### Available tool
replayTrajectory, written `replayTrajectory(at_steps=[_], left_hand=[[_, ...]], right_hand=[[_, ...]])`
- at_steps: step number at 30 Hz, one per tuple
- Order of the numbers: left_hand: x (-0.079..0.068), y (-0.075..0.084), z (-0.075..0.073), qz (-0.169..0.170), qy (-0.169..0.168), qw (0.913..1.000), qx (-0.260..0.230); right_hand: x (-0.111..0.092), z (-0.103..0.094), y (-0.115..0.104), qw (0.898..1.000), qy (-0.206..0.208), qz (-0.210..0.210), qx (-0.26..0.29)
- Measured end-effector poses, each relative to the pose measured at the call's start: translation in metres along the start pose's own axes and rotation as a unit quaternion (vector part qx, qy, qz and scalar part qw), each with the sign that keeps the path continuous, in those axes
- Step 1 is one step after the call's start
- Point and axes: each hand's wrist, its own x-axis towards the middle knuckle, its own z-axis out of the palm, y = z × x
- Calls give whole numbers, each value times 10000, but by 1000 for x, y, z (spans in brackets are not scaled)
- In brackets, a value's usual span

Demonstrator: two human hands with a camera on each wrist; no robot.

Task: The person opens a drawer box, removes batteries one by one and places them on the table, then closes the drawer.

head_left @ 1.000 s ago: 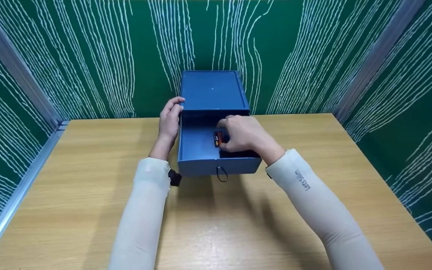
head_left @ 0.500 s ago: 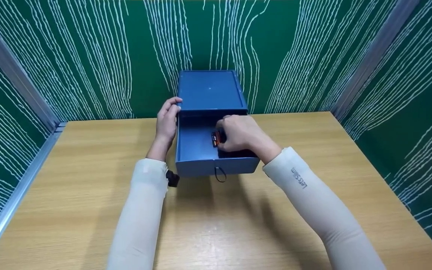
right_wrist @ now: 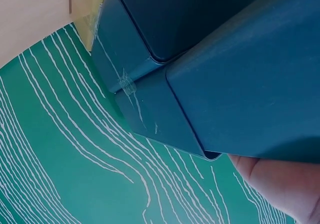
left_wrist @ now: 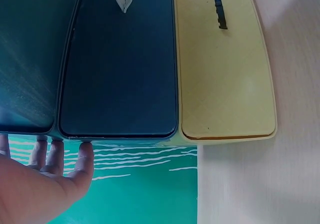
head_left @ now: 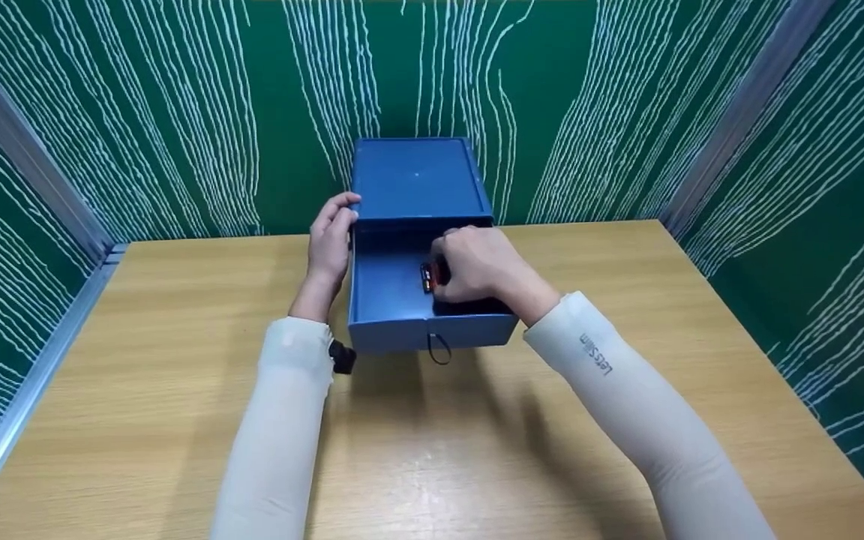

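**Right hand [head_left: 477, 262] tightening on the red item [head_left: 427, 277]**

The red item is lying inside the open top drawer [head_left: 387, 335], near its middle, with only its left end showing. The right hand is curling its fingers and thumb round the rest, grasping it; the gap between them is looking narrower than a second ago, and slightly less of the item is showing. The left hand [head_left: 331, 244] is resting extended fingers against the left side of the blue case [head_left: 415, 180], gripping nothing, just as before. The drawer is staying equally far out, its loop [head_left: 440, 350] hanging in front. Everything is appearing slightly further left in the head view.
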Motion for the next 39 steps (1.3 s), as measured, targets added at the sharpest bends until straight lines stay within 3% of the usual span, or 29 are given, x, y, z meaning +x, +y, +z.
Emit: replayTrajectory(at_steps=[9,25,39], left_hand=[[-4,0,0,-132,-17,9999,41],[0,-3,1,-63,53,10000,-17],[1,-1,1,-7,47,10000,-27]], right_hand=[[-1,-2,-1,10000,-22,-7,22],[-3,-4,0,9999,51,-54,97],[-4,-10,0,9990,343,-188,224]])
